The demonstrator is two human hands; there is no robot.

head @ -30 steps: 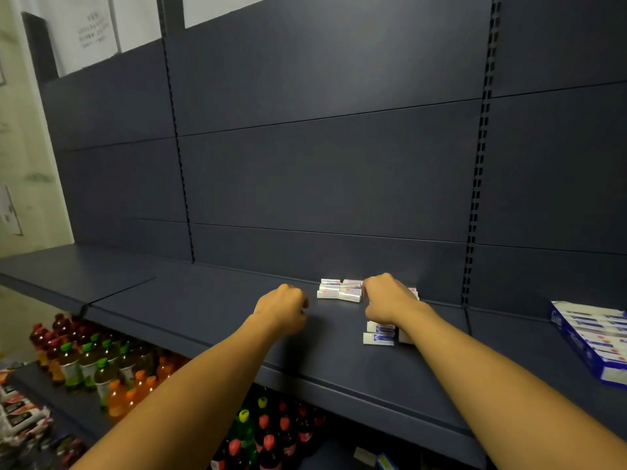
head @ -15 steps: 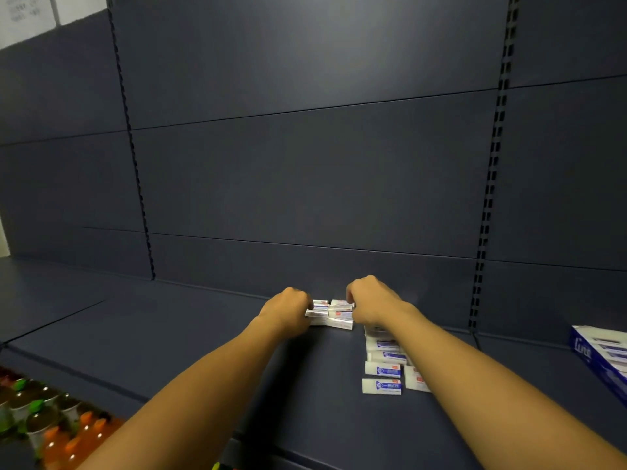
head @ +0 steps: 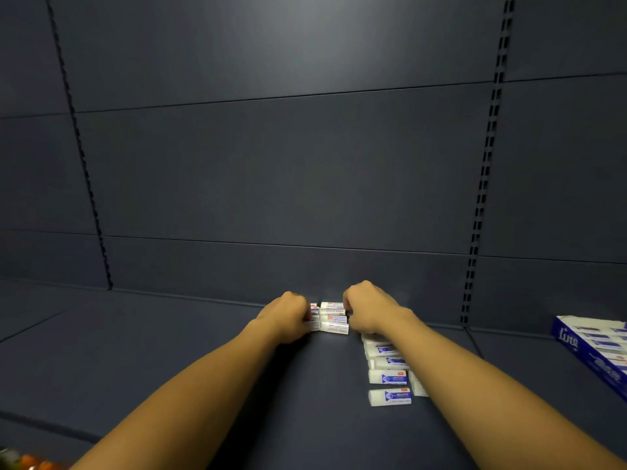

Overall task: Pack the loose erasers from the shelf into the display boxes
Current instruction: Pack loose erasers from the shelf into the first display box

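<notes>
A small block of white erasers (head: 333, 318) with blue and red sleeves lies near the back of the dark shelf (head: 169, 361). My left hand (head: 284, 316) grips its left end with curled fingers. My right hand (head: 368, 311) grips its right end the same way. Several more loose erasers (head: 388, 378) lie in a column under and beside my right forearm. A blue and white display box (head: 595, 351) holding erasers sits at the right edge of the view, partly cut off.
The dark back panel (head: 271, 164) rises right behind the erasers, with slotted uprights (head: 481, 198) left and right. Bottles (head: 30, 464) on a lower shelf show blurred at the bottom left corner.
My left hand has moved right and closed on the eraser block's left end, and both hands now squeeze it. The view has moved nearer and turned right.
</notes>
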